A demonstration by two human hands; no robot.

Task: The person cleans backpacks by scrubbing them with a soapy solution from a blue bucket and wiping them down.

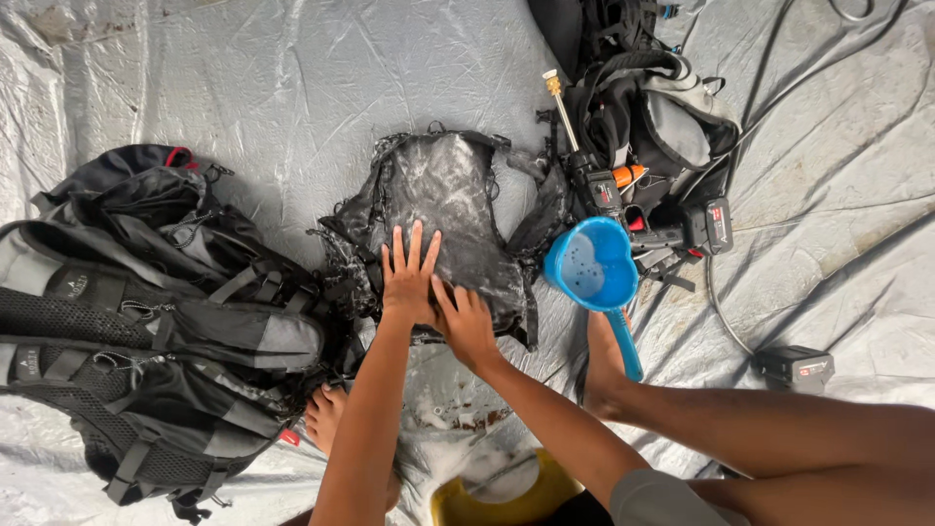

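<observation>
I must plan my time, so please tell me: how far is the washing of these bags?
Done: the small black bag on the tarp is already wet and covered with soap foam. In hand: the left hand and right hand both press flat on it. Left: the foam is not rinsed off, and the large backpack and the grey backpack look dry and unsoaped.

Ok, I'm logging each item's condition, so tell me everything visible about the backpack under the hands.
The black backpack lies flat on the grey tarp, its panel facing up, wet and streaked with white suds. Straps and buckles splay at its sides. The left hand and right hand press flat on its lower part, fingers spread. A blue scoop sits just to its right.
</observation>
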